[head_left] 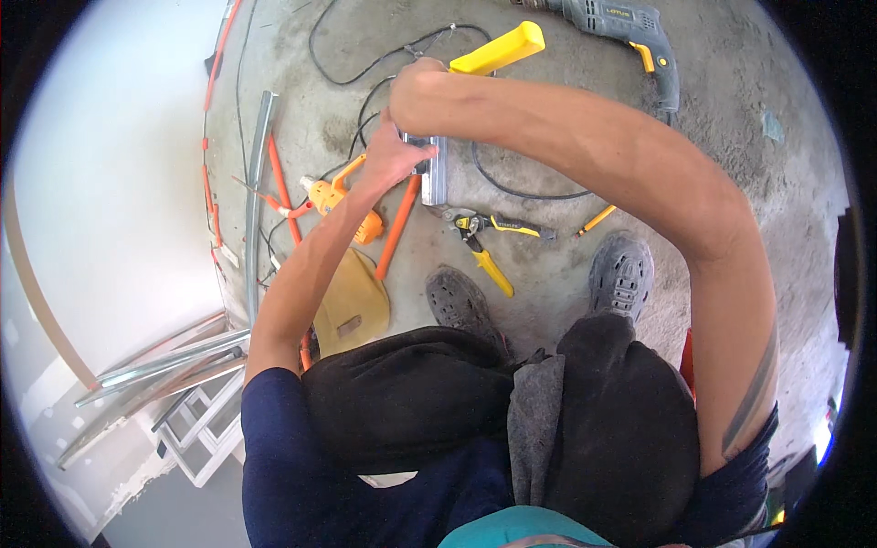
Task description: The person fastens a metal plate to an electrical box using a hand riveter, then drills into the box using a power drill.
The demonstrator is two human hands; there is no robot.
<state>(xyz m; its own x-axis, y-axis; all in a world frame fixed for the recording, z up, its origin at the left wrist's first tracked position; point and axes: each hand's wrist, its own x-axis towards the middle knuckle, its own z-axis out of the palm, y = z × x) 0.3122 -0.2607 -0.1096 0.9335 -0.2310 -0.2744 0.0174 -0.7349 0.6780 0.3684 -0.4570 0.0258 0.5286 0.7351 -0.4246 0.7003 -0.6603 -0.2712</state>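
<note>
My left hand [396, 157] closed around a short metal channel [435, 183], thumb against its side. My right hand [416, 87] just beyond, by the end of a yellow handle [501, 50]; wrist hides the fingers, cannot tell that grip. Snips [472, 225], handles spread, near channel's lower end.

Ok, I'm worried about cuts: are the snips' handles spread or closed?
Spread: the snips lie on the floor with their two handles splayed well apart. Whether the blades gape, I cannot tell.
</note>
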